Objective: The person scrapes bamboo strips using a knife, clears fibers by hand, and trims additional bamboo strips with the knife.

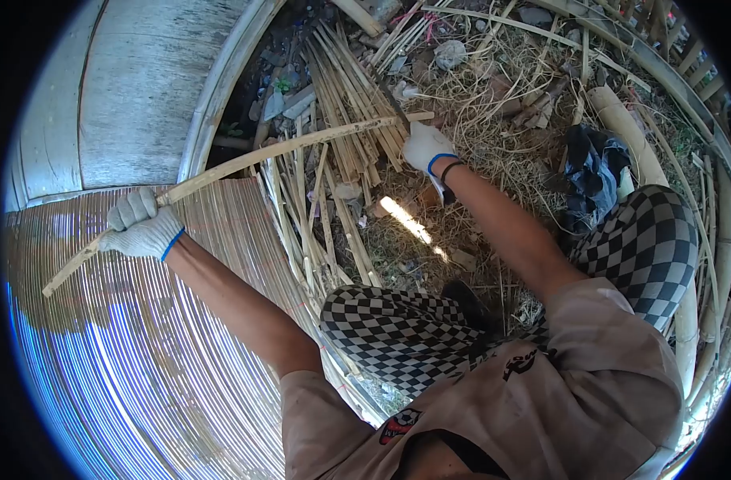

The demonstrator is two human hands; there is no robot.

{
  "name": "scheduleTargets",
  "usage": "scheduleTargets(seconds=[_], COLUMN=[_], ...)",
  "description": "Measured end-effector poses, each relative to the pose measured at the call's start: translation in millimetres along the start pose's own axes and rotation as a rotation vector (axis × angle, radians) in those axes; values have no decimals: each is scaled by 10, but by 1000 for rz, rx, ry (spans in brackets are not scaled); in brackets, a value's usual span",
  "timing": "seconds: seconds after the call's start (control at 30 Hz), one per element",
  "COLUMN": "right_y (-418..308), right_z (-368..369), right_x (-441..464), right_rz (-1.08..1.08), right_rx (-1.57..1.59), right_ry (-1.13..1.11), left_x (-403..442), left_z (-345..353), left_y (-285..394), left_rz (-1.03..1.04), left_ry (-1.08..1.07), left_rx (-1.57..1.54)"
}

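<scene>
My left hand (141, 224), in a white knit glove with a blue cuff, is closed around a long pale bamboo strip (277, 149). One end of the strip sticks out past the glove at lower left; the rest runs up to the right. My right hand (427, 147), gloved the same way with a dark band at the wrist, is closed at the strip's far end. A thin dark blade (394, 104), like a long knife's, reaches up and left from this hand, touching or crossing the strip near its end. The handle is hidden by the glove.
A slatted bamboo platform (165, 336) lies at left, beside a pale panel (141, 88). Bundled thin bamboo sticks (353, 104) lie ahead on littered ground. At right are a black plastic bag (593, 172) and a thick bamboo pole (625, 132). My checkered trouser legs (397, 328) are folded below.
</scene>
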State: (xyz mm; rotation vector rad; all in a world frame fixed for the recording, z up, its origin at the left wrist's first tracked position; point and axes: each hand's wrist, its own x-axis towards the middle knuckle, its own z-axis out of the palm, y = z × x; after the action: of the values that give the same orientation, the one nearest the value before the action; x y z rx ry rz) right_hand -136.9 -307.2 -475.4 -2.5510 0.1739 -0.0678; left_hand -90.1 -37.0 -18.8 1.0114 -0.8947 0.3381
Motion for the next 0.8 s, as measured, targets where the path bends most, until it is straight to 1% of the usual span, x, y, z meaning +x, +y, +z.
scheduleTargets(seconds=[0.07, 0.1, 0.17, 0.2, 0.23, 0.3, 0.33, 0.37, 0.4, 0.43, 0.47, 0.5, 0.6, 0.63, 0.67, 0.73, 0.77, 0.8], right_y=[-277, -225, 178, 580, 976, 797, 774, 711, 702, 648, 613, 583, 472, 461, 472, 224, 184, 135], right_z=[-310, -249, 219, 713, 1199, 713, 626, 607, 688, 611, 501, 399, 271, 210, 146, -526, -732, -923], right_x=[-442, -466, -337, -196, -57, -262, -316, -314, -271, -330, -371, -408, -297, -201, -105, -253, -228, -178], right_rz=[205, 251, 440, 498, 556, 617, 645, 522, 382, 396, 481, 564, 611, 561, 468, 284, 197, 110], right_rx=[361, 373, 467, 504, 542, 628, 664, 329, -8, 50, 214, 377, 299, 280, 234, 133, 150, 169], right_ry=[173, 116, 4, 30, 59, -37, -95, -226, -318, -333, -298, -250, -294, -316, -338, -400, -408, -411], left_x=[-25, -4, -64, -105, -165, -230, -279, -326, -393, -464, -528, -622, -776, -793, -780, -809, -824, -881], left_z=[47, -44, -62, -25, 66, 211, 257, 298, 351, 428, 522, 638, 579, 502, 419, 215, -48, -49], left_y=[11, 19, 63, 97, 112, 93, 107, 117, 125, 133, 149, 190, 435, 569, 645, 788, 793, 739], left_rz=[-7, -30, -15, 0, -7, 4, 9, 14, 30, 45, 65, 81, 225, 255, 291, 355, 344, 316], left_ry=[43, -63, 38, 84, 58, -40, -79, -63, 4, 67, 123, 281, 532, 514, 592, 761, 794, 880], left_rx=[15, -77, 23, 63, 17, -38, -61, -36, 19, 75, 125, 209, 234, 191, 143, 56, 39, -7])
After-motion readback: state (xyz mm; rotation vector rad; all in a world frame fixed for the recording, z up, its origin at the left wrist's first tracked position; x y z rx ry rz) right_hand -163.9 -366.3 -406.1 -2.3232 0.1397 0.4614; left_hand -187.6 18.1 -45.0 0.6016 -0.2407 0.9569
